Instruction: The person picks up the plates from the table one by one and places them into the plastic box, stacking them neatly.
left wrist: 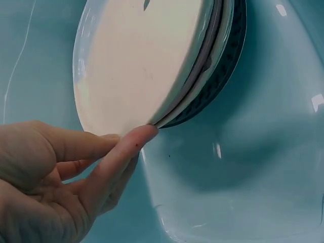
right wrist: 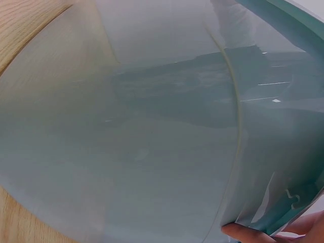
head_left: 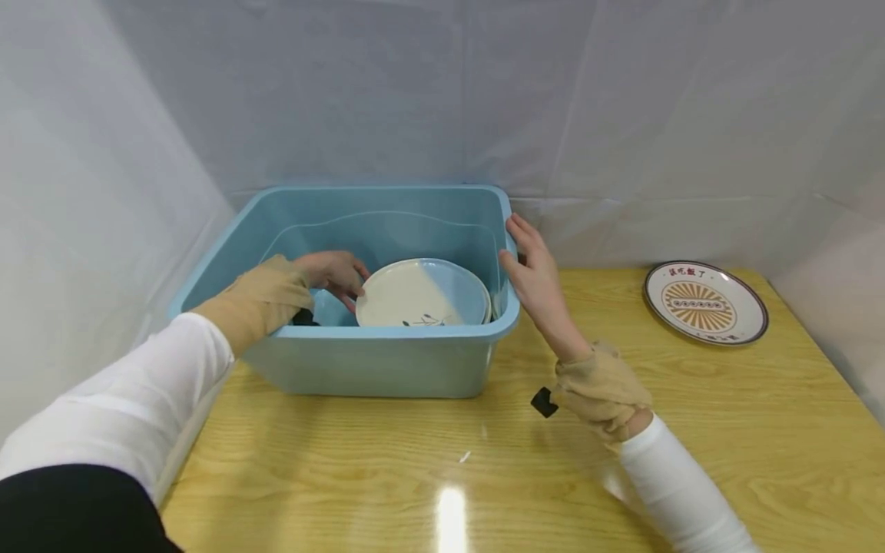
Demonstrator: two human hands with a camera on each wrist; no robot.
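A light blue plastic tub [head_left: 387, 334] stands on the wooden table [head_left: 415, 476]. Inside it lies a stack of plates, the top plate [head_left: 408, 296] cream white with a small dark drawing. My left hand [head_left: 342, 276] reaches into the tub. In the left wrist view the left hand [left wrist: 131, 136] pinches the rim of the top plate [left wrist: 136, 61], thumb on its face and a fingertip under its edge. Under it show lighter plates and a dark patterned plate [left wrist: 223, 66]. My right hand [head_left: 532, 269] rests with straight fingers against the tub's right rim. A fingertip [right wrist: 243, 234] shows under the tub wall [right wrist: 152, 126].
A plate with an orange sunburst pattern and a dark rim [head_left: 705, 302] lies on the table at the far right. White sheeting [head_left: 104, 192] closes in the left, back and right sides. Bare wood lies in front of the tub.
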